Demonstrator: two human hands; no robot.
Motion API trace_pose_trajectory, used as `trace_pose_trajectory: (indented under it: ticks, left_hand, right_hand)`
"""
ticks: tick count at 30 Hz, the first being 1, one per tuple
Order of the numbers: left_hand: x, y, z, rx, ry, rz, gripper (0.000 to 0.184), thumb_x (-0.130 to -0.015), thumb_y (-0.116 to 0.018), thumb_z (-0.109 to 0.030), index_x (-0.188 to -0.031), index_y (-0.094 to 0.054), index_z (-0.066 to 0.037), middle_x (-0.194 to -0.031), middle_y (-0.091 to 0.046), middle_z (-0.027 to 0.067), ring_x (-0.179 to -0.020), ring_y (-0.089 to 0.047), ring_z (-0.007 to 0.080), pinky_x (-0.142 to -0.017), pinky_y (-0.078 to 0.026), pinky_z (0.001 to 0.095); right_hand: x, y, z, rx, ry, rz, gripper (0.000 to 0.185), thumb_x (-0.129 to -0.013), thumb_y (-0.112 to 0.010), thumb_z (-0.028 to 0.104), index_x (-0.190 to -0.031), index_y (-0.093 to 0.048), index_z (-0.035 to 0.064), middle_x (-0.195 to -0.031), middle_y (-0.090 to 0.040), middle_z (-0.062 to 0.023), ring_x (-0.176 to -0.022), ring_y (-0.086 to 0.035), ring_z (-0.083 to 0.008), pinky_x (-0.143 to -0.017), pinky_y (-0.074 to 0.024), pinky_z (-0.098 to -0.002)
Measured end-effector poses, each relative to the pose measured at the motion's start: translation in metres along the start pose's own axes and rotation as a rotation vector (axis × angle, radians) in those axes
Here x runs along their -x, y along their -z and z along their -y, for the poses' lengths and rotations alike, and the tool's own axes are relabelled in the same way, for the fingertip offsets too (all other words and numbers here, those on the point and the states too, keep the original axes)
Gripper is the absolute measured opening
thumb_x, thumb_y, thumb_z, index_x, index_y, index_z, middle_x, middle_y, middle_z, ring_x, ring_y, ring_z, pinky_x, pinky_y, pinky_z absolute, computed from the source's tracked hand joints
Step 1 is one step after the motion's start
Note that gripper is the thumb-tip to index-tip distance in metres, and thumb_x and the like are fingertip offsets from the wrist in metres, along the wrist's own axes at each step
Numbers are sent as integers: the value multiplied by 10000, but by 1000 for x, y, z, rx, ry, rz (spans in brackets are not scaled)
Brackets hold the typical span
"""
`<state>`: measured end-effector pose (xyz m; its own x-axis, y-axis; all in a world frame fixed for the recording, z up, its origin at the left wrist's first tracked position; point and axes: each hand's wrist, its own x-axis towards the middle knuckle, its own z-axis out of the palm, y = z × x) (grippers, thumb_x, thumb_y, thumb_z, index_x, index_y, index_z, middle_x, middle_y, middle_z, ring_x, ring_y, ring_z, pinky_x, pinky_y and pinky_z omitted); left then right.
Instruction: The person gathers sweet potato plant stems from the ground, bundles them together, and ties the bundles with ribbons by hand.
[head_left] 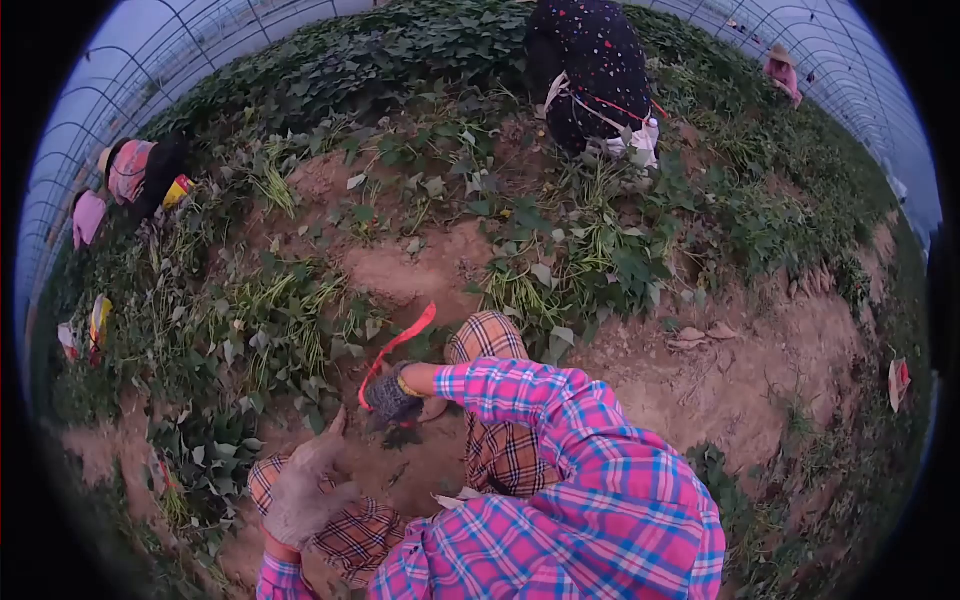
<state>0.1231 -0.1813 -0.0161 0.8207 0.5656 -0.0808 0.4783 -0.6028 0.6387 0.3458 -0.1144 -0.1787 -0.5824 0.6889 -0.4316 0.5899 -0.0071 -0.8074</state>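
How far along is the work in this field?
Looks done: patches of stems lie loose beside bare soil. In hand: the right hand holds a red strip; the left hand has its fingers spread. Probably left: the dense leafy plants at the back. I can't tell the exact share.

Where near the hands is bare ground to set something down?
Widest: the bare soil right of the plaid sleeve, with leafy vines above and tan pieces near its top. A smaller soil patch lies beyond the red strip, between vine clumps. Leaves and stems crowd the ground beyond the left hand.
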Motion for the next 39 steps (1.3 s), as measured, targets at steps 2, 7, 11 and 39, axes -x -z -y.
trace_pose_trajectory:
  ticks: [2, 7, 11, 39]
  left_hand:
    - [-45, -4, -11, -252, -157, -37, 614, -627, -719, -204, -1168, -498, -14, -1145, -544, 145, -1058, -538, 289, -931, -409, 384]
    - [-65, -38, 49, 11, -56, 4, 688, -673, -713, -229, -1263, -412, -47, -1109, -552, 184, -933, -582, 330, -752, -470, 382]
    - [-56, -25, 83, 430, 319, 247, 387, -797, -567, -185, -1147, -513, -27, -752, -615, 79, -669, -590, 164, -562, -457, 284]
    - [-26, -15, 118, -42, 265, -247, 655, -670, -726, -297, -1221, -460, -63, -1185, -497, 147, -1076, -495, 336, -881, -417, 396]
  right_hand:
    - [1, -12, -3, 68, 53, 107, 312, -789, -602, 367, -913, -620, 81, -727, -621, -87, -613, -592, -225, -541, -466, -366]
    - [5, -11, -24, 8, 99, 354, 305, -754, -632, 299, -967, -617, 80, -722, -610, -94, -625, -578, -254, -561, -456, -391]
    - [22, 30, 36, 77, -2, 359, 361, -765, -640, 284, -1063, -606, 83, -819, -634, -110, -663, -594, -254, -616, -470, -383]
    - [-16, 25, 10, 396, 295, -153, 395, -762, -631, 391, -1071, -615, 145, -1018, -604, -164, -933, -573, -337, -806, -457, -394]
